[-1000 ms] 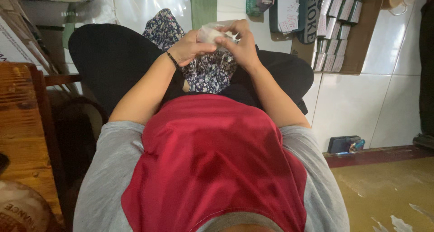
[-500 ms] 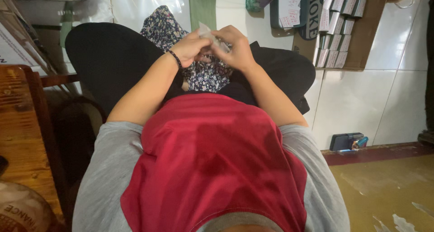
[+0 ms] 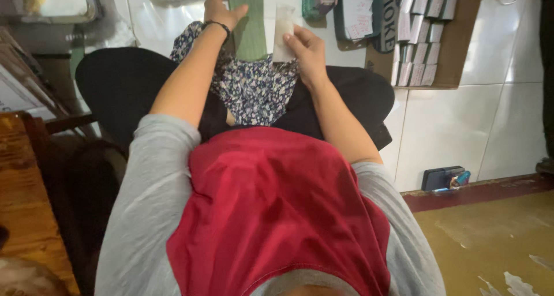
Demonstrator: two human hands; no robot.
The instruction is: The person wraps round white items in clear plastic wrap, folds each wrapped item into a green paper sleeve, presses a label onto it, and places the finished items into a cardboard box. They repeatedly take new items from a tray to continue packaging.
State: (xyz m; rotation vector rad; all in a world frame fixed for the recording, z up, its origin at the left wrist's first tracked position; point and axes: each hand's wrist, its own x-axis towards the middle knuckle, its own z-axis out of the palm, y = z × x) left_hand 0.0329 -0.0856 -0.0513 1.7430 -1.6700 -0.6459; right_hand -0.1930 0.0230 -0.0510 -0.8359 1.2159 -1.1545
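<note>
A brown cardboard display card point(image 3: 456, 36) lies on the white tiled floor. Rows of small grey-white packets point(image 3: 424, 33) are fixed along its left part. Just left of the card lies a white printed label point(image 3: 358, 10) with a dark lettered strip point(image 3: 389, 19) beside it. Farther left, a small translucent white packet point(image 3: 283, 36) is pinched in the right hand point(image 3: 306, 51).

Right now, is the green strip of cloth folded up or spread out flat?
Spread out: the green strip lies flat and straight on the floor, the left hand resting on its edge.
</note>
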